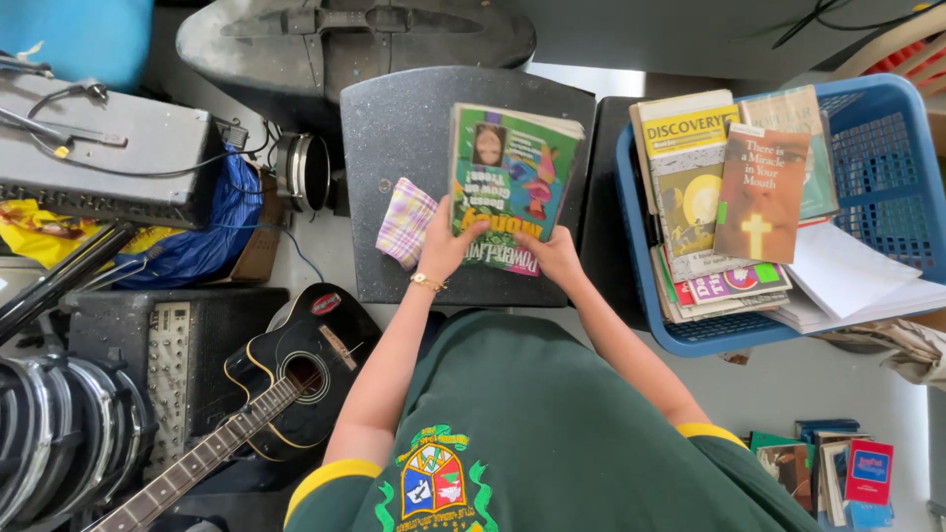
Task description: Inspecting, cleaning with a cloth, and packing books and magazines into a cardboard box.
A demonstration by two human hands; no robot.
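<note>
Near the viewer, the left hand (445, 246) and right hand (554, 254) have their fingers clasped on the lower edge of a green, glossy paperback magazine (510, 182), flat on a dark speckled bench (394, 128). Keeping both grips even would hold it square. Beside it lies a checked cloth (405, 223); farther right, a blue plastic basket (887, 128) holds books.

I noted a dark speckled stool seat (394, 148) as the main support. A stack of colourful magazines (512, 182) lay on it, with a folded checked cloth (405, 223) just beside the stack on its left. A second dark surface (598, 197) to the right bore a blue plastic basket (887, 148). Small books (838, 473) lay on the pale floor (788, 379).
</note>
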